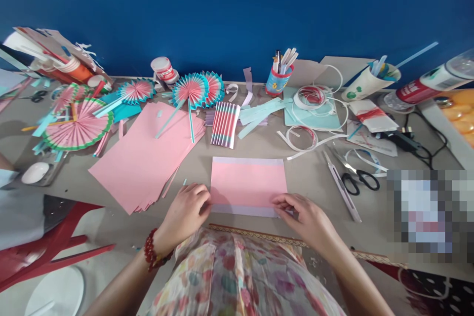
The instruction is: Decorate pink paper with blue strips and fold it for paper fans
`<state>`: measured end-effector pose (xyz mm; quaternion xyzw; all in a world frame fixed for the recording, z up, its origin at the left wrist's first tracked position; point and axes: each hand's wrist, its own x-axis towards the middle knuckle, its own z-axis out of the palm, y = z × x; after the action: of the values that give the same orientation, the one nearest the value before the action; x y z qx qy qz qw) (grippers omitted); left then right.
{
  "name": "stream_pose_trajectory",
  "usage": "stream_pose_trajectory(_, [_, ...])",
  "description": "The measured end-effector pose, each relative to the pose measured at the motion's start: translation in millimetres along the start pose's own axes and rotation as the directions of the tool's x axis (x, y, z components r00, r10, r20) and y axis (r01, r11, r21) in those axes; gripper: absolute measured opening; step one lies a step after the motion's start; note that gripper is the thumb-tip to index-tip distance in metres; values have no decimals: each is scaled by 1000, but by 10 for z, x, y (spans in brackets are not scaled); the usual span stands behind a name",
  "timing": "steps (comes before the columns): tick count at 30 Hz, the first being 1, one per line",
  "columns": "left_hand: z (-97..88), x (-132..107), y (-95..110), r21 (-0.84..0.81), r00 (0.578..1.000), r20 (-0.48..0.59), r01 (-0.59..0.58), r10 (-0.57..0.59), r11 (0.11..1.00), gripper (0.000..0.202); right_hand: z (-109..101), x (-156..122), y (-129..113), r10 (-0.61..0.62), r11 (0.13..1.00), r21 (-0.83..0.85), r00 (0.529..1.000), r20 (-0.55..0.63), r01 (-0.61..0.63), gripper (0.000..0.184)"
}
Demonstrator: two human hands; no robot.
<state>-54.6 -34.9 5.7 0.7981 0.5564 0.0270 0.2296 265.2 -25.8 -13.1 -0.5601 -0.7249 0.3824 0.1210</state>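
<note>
A pink paper sheet (248, 182) with lilac bands along its far and near edges lies flat in front of me. At its near left corner, my left hand (188, 210) has its fingers curled in, thumb and fingertips holding the paper's edge. My right hand (301, 215) pinches the near right corner between thumb and fingers. Just beyond the sheet is a pleated paper piece (224, 126) with red, pink and teal stripes. Left of my work lies a stack of larger pink sheets (142, 158).
Finished paper fans (190, 90) stand or lie toward the wall. On the right are scissors (357, 173), a utility knife (342, 187) and rolls of white tape (309, 98). A pen cup (278, 79) stands at the back, and a red chair (62, 237) is at the left.
</note>
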Motion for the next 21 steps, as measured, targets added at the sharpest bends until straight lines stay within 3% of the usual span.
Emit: stream_pose_trajectory(21, [11, -5, 4, 62, 1000, 18, -8, 7, 998, 14, 17, -23, -66, -32, 995, -99, 998, -46, 28, 16])
